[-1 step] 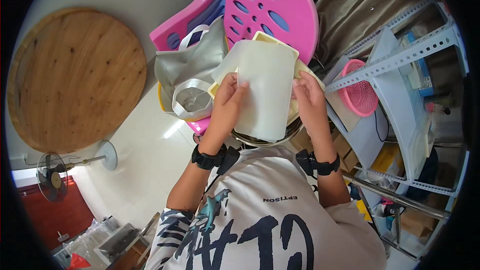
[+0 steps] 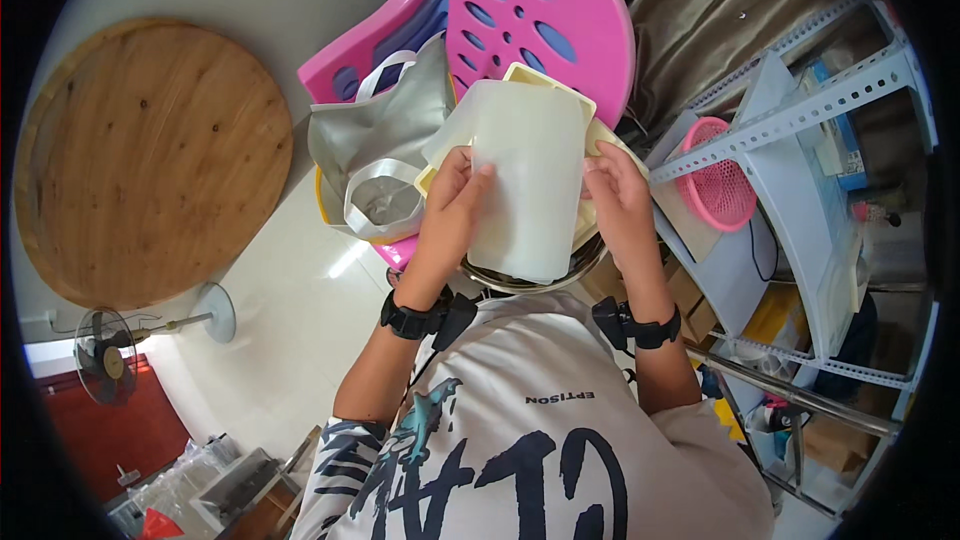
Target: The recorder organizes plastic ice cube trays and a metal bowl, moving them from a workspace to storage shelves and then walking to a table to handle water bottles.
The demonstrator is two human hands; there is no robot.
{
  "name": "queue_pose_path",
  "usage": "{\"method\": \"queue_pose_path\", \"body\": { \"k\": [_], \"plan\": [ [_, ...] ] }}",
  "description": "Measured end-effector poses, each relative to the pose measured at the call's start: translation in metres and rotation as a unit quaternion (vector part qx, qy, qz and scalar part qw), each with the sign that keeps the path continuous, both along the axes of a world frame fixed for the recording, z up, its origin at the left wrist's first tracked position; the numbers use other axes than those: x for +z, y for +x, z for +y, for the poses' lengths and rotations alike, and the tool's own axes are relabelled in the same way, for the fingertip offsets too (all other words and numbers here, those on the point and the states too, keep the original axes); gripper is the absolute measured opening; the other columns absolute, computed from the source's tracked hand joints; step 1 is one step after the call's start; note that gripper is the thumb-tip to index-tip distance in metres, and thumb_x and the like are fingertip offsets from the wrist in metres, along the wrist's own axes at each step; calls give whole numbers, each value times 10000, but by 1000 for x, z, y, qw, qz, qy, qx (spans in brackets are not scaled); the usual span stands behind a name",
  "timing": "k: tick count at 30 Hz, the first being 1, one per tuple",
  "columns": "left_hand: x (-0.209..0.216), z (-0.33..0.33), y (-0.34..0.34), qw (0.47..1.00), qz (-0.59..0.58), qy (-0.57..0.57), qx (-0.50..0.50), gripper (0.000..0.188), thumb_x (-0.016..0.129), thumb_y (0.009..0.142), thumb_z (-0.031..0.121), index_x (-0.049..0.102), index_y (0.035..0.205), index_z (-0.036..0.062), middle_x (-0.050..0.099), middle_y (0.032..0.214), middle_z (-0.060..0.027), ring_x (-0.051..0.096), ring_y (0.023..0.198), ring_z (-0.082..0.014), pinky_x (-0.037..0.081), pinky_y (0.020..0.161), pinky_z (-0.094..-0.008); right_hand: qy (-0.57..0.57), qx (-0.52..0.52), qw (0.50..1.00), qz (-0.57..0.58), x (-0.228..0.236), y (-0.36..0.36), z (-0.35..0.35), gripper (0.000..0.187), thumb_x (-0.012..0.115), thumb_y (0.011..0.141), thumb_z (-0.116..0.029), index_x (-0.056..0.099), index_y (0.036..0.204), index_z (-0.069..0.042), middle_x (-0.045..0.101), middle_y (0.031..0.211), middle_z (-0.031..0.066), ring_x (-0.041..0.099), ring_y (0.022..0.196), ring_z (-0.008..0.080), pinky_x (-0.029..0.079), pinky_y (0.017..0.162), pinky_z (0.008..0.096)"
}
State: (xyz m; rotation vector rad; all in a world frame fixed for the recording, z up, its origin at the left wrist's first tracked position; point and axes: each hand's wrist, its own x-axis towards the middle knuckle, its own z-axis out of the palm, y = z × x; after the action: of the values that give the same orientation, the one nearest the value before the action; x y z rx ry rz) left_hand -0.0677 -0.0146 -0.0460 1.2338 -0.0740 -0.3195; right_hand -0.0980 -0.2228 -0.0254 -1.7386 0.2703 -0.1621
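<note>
A frosted white plastic piece (image 2: 530,185) with rounded corners is held up in front of my chest; I cannot tell whether it is a sheet or one side of a container. My left hand (image 2: 455,195) grips its left edge, thumb on the near face and fingers curled behind. At the opposite edge my right hand (image 2: 618,190) is closed, with its fingertips partly hidden. Behind the piece, pale yellow plastic trays (image 2: 545,78) show at the top and sides. Below them curves the metal rim of a round stool or pan (image 2: 535,287), mostly covered.
A pink chair (image 2: 590,20) stands ahead, with a silver bag (image 2: 385,125) at its left. White metal shelving (image 2: 760,140) on the right holds a pink mesh basket (image 2: 720,180). A round wooden tabletop (image 2: 150,160) leans left, above a fan (image 2: 105,355).
Both hands and the plastic piece have shifted very slightly left in the picture; the grip looks the same.
</note>
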Motion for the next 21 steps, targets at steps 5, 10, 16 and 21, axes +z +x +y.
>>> {"method": "queue_pose_path", "body": {
  "k": [5,10,16,21],
  "plan": [
    [21,9,-1,991,80,-105,-11,299,474,978,119,494,1256,10,601,1180,-68,582,1092,-125,452,936,-269,51,48,996,53,18,4,-8,437,669,899,-145,534,1248,81,673,936,74,595,839,89,465,745,221],
    [22,13,-3,991,78,-106,15,389,438,967,138,461,1323,-16,605,1206,-91,581,1131,-161,432,989,-303,94,94,990,55,17,7,-18,335,671,890,-112,614,1162,76,667,911,37,569,785,63,440,694,207],
    [-9,21,1,964,61,-225,124,385,424,908,184,524,1237,10,606,1265,-112,589,1140,-224,430,1007,-348,99,85,989,64,11,8,-19,197,642,906,-118,647,1014,46,651,863,8,555,743,52,433,657,207],
    [-5,25,0,934,90,-327,112,399,417,897,217,572,1188,-7,649,1195,-133,603,1115,-255,433,1007,-387,116,52,990,59,9,10,-18,173,593,931,-152,633,966,13,652,850,18,572,754,60,447,666,215]
  ]
}}
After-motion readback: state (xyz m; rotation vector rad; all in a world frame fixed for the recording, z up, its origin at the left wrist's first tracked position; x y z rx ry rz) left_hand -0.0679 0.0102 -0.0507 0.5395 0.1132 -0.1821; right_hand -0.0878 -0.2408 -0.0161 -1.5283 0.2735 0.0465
